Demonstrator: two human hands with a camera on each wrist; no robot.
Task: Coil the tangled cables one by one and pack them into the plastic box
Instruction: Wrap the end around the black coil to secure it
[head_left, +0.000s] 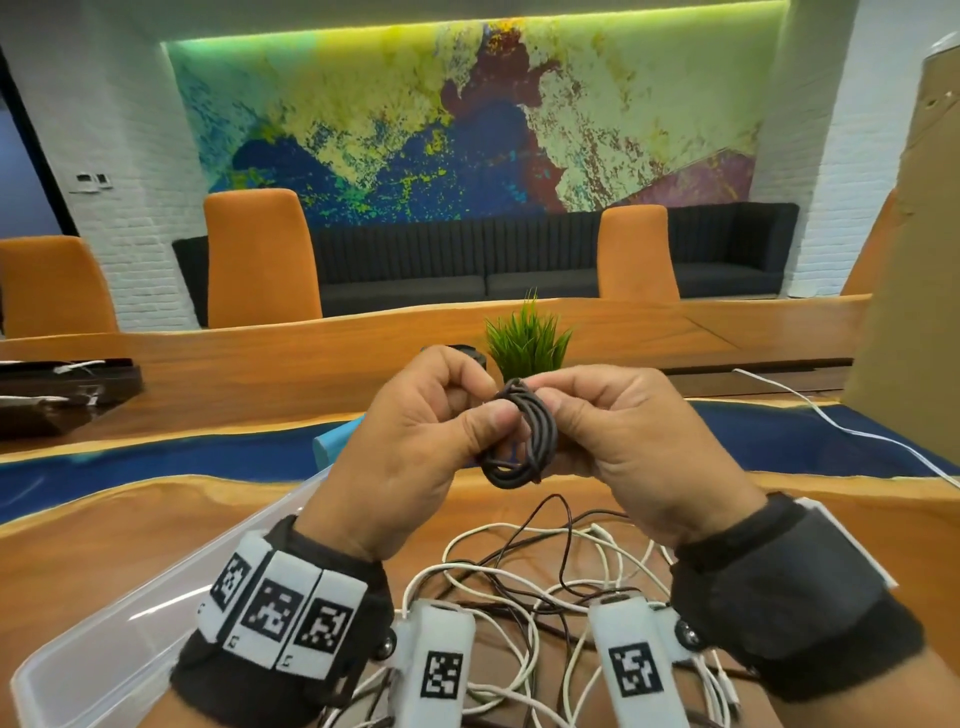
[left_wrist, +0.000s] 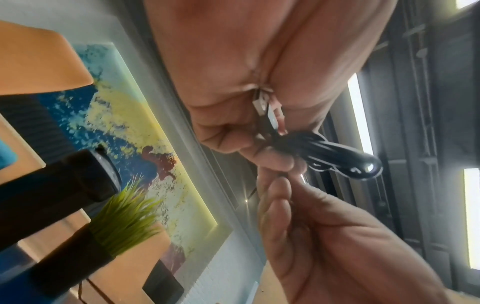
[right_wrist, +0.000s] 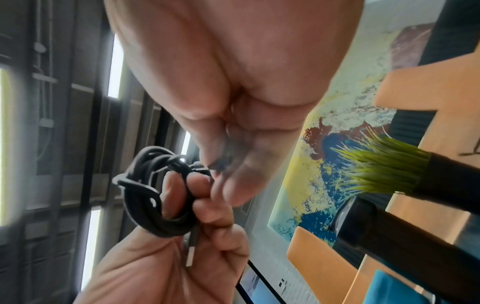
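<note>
A dark cable, wound into a small coil (head_left: 519, 439), hangs in the air between both hands above the table. My left hand (head_left: 491, 402) pinches the coil's left side with thumb and curled fingers. My right hand (head_left: 544, 399) pinches its top from the right. The left wrist view shows the coil (left_wrist: 337, 156) and a metal USB plug (left_wrist: 265, 106) tucked against my left palm. In the right wrist view the coil (right_wrist: 155, 195) loops round a left finger, and the plug (right_wrist: 191, 253) lies in the left palm. The clear plastic box (head_left: 104, 623) sits at lower left.
A tangle of white and brown cables (head_left: 519, 571) lies on the wooden table under my wrists. A green plant (head_left: 527, 338) in a dark pot stands behind my hands. A light blue object (head_left: 332, 441) is near the box. A white cable (head_left: 831, 426) and cardboard (head_left: 909, 260) are at the right.
</note>
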